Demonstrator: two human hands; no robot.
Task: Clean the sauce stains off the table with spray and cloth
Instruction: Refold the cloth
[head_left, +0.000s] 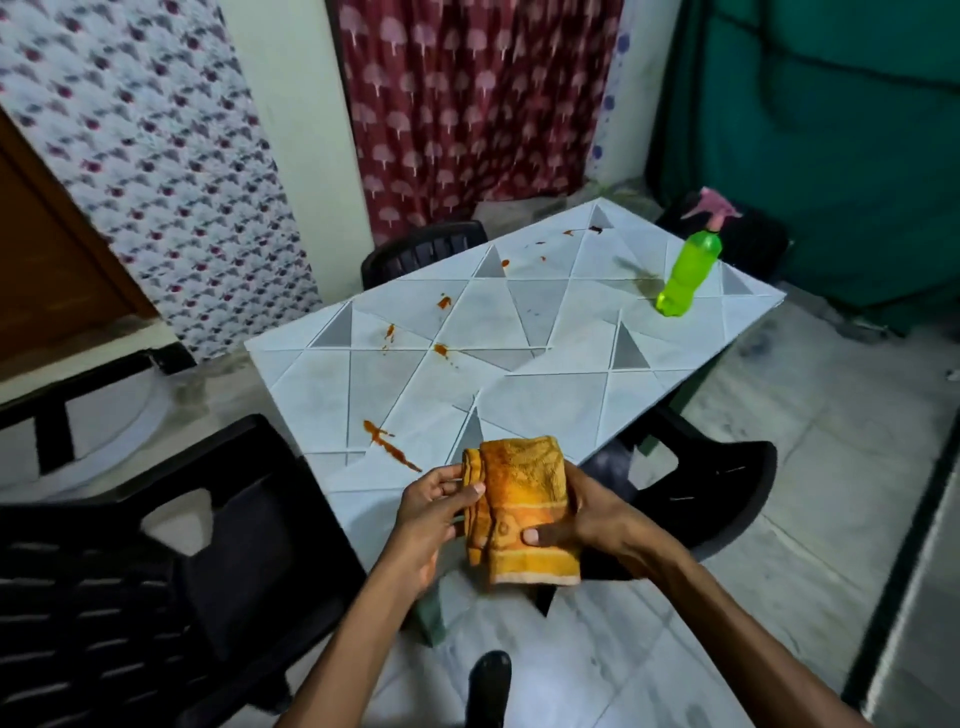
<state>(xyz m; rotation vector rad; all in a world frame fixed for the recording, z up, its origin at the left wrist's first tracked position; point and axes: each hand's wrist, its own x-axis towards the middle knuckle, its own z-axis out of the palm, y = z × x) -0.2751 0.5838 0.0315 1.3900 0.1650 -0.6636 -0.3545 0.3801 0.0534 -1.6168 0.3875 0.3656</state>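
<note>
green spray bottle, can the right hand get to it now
Probably not yet: the right hand grips the cloth at the near edge of the table, the spray bottle stands near its far corner. Nothing stands between.

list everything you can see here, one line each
table: one, white and grey triangles, centre
sauce stains: several, orange-red, scattered over the table
spray bottle: one, green with pink trigger, far right of the table
cloth: one, orange-yellow, held over the table's near corner
chairs: at least three, black, around the table
curtains: three, maroon, white printed, green, behind the table
left hand: pinches the cloth's left edge
right hand: grips the cloth's right side
</note>
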